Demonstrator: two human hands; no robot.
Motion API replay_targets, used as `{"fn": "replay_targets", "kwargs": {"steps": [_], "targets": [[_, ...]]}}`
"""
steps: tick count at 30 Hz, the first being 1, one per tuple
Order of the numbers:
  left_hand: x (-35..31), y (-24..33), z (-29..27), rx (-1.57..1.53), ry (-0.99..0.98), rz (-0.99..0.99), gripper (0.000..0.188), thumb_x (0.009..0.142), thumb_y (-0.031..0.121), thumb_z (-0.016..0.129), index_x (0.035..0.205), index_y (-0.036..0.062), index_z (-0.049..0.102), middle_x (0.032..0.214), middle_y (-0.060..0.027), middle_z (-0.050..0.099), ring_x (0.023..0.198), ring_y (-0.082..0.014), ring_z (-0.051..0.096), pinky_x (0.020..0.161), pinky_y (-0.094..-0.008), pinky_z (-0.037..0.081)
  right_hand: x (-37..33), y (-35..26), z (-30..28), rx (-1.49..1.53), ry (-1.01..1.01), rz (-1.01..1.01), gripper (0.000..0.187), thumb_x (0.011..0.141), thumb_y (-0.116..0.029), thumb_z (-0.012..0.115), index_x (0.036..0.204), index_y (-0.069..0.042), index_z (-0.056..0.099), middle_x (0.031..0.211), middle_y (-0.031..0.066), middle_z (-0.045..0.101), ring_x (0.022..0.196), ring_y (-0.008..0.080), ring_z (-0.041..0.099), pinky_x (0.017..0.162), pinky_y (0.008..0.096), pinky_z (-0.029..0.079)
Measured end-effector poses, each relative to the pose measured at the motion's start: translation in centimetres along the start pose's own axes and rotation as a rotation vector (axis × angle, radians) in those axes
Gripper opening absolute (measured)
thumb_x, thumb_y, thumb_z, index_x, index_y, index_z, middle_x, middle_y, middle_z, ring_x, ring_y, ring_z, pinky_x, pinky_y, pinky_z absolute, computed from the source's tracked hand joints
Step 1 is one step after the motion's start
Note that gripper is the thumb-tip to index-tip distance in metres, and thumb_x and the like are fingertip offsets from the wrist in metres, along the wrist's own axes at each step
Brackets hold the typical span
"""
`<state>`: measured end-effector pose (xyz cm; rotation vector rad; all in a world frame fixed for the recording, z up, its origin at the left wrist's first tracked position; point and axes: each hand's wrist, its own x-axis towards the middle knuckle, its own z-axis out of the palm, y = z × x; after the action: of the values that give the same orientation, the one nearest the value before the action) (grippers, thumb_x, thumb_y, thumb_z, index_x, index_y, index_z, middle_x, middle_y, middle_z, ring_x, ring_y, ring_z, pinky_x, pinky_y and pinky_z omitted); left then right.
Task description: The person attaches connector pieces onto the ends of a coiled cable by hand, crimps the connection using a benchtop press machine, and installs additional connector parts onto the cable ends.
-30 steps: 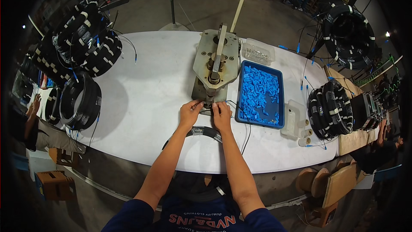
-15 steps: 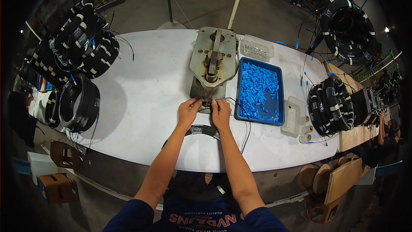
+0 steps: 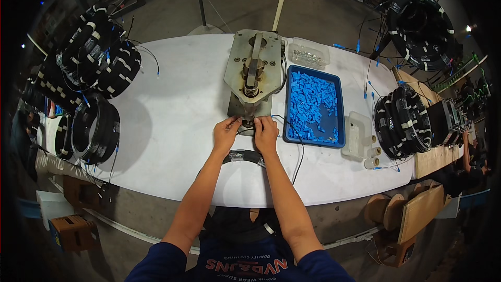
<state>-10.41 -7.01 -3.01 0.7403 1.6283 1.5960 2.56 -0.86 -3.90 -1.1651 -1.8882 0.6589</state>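
Note:
My left hand (image 3: 225,132) and my right hand (image 3: 266,131) are both closed in a pinch at the foot of a metal bench press (image 3: 252,75), one on either side of its plunger. A thin black cable (image 3: 302,149) comes out by my right fingers and loops down to the table edge; the right hand seems to grip it. What the left fingertips pinch is too small and hidden to make out. Below my wrists, a coil of black cable (image 3: 244,155) with grey tape lies partly under my forearms.
Right of the press stand a blue tray (image 3: 316,142) of small blue connectors, a clear box (image 3: 309,54) of small metal parts and another clear box (image 3: 356,134). Cable coils are stacked left (image 3: 96,128) and right (image 3: 401,120) on the white table (image 3: 172,109).
The whole view shifts slightly. Both hands stay pinched at the press, with hardly any movement against it; the cable and trays keep their places.

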Motion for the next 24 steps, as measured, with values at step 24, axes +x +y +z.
{"fn": "replay_targets", "kwargs": {"steps": [24], "targets": [[-0.09,0.58,0.13,0.08,0.012,-0.021,0.026,0.091,0.015,0.07,0.108,-0.0044,0.071,0.089,-0.005,0.071,0.078,-0.0082,0.059,0.074,-0.0222,0.047,-0.01,0.22,0.11,-0.032,0.026,0.006,0.019,0.095,-0.026,0.058,0.09,-0.009,0.066,0.095,0.0051,0.062,0.089,0.0305,0.054,0.077,0.0442,0.039]]}}
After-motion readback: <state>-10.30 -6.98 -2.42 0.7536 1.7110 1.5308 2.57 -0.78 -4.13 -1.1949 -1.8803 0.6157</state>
